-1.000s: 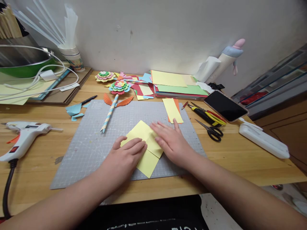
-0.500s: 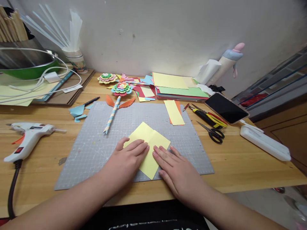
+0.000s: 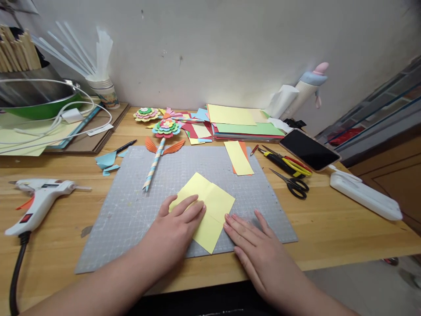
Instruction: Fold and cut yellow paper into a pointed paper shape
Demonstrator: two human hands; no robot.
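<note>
A folded yellow paper square (image 3: 210,206) lies turned like a diamond on the grey cutting mat (image 3: 131,210). My left hand (image 3: 174,230) rests flat on the paper's left part, fingers stretched out and pressing it down. My right hand (image 3: 259,252) lies flat on the mat just right of the paper's lower edge, fingers apart, with the fingertips at the paper's edge. Neither hand grips anything.
A paper flower on a striped stick (image 3: 158,151) lies at the mat's top left, and yellow and orange strips (image 3: 239,157) at its top right. Black scissors (image 3: 294,184), cutters (image 3: 284,160), a phone (image 3: 309,149), a white case (image 3: 365,195), a coloured paper stack (image 3: 243,120), and a glue gun (image 3: 37,197) surround it.
My right hand slid off the yellow paper, down and to the right, onto the mat. My left hand stayed pressing the paper. The view shifted slightly.
</note>
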